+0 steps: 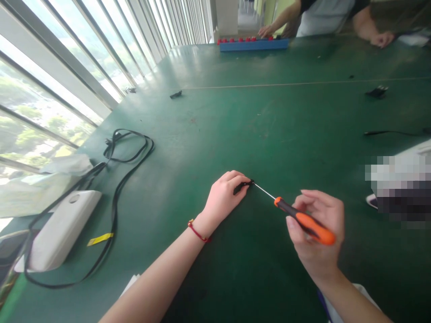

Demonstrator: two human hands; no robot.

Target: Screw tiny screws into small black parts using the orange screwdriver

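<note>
My left hand (pixel 225 194) pinches a small black part (pixel 243 185) against the green table (pixel 256 130), fingers curled over it. My right hand (pixel 318 233) grips an orange and black screwdriver (pixel 305 221). Its thin metal shaft runs up and left, and the tip meets the black part at the left fingertips. A red string bracelet (pixel 198 233) circles my left wrist.
A white box (pixel 62 229) with a looping black cable (pixel 129 157) lies at the left by the windows. A blue rack with red caps (pixel 253 43) stands at the far edge, where another person's hands (pixel 267 30) rest. Small black parts (pixel 376 92) and a wire lie at the right.
</note>
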